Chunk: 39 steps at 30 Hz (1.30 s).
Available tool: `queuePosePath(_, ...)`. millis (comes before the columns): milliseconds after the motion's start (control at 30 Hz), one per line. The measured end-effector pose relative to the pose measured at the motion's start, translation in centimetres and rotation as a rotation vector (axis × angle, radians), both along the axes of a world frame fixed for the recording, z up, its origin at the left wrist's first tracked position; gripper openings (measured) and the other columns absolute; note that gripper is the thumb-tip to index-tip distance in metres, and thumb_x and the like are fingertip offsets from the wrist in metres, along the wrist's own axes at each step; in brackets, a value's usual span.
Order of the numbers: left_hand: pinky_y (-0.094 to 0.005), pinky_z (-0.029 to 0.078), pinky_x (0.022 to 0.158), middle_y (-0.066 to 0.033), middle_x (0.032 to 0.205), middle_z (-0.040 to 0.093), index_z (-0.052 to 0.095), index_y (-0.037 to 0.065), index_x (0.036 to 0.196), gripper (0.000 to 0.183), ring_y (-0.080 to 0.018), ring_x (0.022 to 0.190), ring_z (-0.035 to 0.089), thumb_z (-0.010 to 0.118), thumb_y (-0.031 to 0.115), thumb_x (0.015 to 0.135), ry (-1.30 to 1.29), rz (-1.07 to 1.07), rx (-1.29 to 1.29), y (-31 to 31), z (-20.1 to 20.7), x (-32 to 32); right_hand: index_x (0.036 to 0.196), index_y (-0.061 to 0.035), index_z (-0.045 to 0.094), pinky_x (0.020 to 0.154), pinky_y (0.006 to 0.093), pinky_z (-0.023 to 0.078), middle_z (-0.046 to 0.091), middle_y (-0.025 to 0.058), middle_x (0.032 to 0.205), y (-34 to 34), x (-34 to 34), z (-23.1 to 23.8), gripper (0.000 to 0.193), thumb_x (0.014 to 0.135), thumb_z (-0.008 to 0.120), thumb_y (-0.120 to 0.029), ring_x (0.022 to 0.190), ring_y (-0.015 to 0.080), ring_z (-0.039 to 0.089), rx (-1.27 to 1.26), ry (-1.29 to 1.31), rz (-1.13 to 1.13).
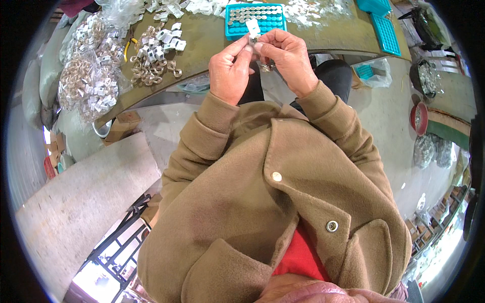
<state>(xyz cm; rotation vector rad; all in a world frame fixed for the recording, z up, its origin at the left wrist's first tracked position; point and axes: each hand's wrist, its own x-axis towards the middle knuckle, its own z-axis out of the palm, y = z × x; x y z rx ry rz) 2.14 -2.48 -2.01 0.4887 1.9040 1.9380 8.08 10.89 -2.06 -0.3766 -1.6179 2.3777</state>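
Observation:
My left hand (229,73) and my right hand (293,58) meet just in front of the table's near edge, fingertips pinched together. Between them is a small metal band (266,66) with a white tag (253,27) sticking up above the fingers. Part of the band hangs below my right fingers; the spot where the fingertips press is mostly hidden. Right behind the tag lies a blue tray (230,33) with rows of small round silvery pieces (245,14). To the left, a loose pile of metal bands with white tags (154,53) rests on the tabletop.
Yellow-handled pliers (127,50) lie left of the pile, beside clear bags of tagged bands (91,76). White scraps (310,12) spread behind the tray. Another blue tray (386,35) sits at the table's right end. A red bowl (419,118) stands farther right.

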Motion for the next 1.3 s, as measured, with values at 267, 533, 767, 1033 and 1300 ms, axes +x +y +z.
queuePosePath(267, -0.0162, 0.037, 0.046, -0.0010, 0.085, 0.069, 0.067, 0.000, 0.110, 0.031, -0.0049, 0.068, 0.063, 0.070, 0.023, 0.088, -0.189, -0.038, -0.097, -0.6, 1.9, -1.4, 0.087, -0.0021, 0.062, 0.052, 0.0191, 0.041, 0.061, -0.0010, 0.071, -0.2, 0.1, 0.6, 0.008, 0.087, 0.067, -0.009, 0.061, 0.0042, 0.053, 0.142, -0.031, 0.014)
queuePosePath(533, -0.0171, 0.038, 0.044, -0.0035, 0.086, 0.070, 0.067, 0.000, 0.106, 0.025, -0.0065, 0.065, 0.063, 0.066, 0.017, 0.088, -0.281, 0.038, -0.046, -0.7, 2.1, -1.3, 0.093, -0.0036, 0.061, 0.061, 0.0257, 0.046, 0.061, 0.0025, 0.073, -0.3, 0.1, 1.0, 0.012, 0.081, 0.066, -0.004, 0.068, 0.0110, 0.057, 0.677, 0.150, -0.119)
queuePosePath(767, -0.0162, 0.036, 0.045, -0.0076, 0.092, 0.071, 0.065, 0.000, 0.108, 0.021, -0.0040, 0.061, 0.052, 0.061, 0.012, 0.091, -0.584, 0.052, 0.210, -1.6, 2.4, -1.8, 0.091, -0.0037, 0.058, 0.065, 0.0280, 0.048, 0.060, 0.0054, 0.078, -0.5, -0.2, 0.7, 0.010, 0.082, 0.061, -0.001, 0.071, 0.0159, 0.059, 0.775, 0.261, -0.158)
queuePosePath(1033, -0.0124, 0.037, 0.043, -0.0122, 0.109, 0.066, 0.059, 0.001, 0.107, 0.017, -0.0014, 0.061, 0.051, 0.057, 0.014, 0.095, -1.003, -0.071, 0.505, -2.0, 1.4, -2.4, 0.093, -0.0042, 0.054, 0.073, 0.0228, 0.044, 0.052, -0.0019, 0.083, -0.9, 0.1, 0.9, 0.010, 0.087, 0.062, -0.003, 0.077, 0.0072, 0.048, 0.596, 0.202, -0.087)
queuePosePath(1300, -0.0099, 0.049, 0.047, -0.0114, 0.112, 0.065, 0.055, 0.000, 0.114, 0.023, -0.0066, 0.088, 0.067, 0.058, 0.013, 0.095, -1.251, 0.006, 0.590, -2.1, 0.0, -3.0, 0.088, -0.0061, 0.059, 0.071, 0.0318, 0.049, 0.063, 0.0062, 0.081, -0.6, -0.2, 0.0, 0.013, 0.080, 0.069, -0.009, 0.081, 0.0227, 0.063, 0.844, 0.167, -0.175)
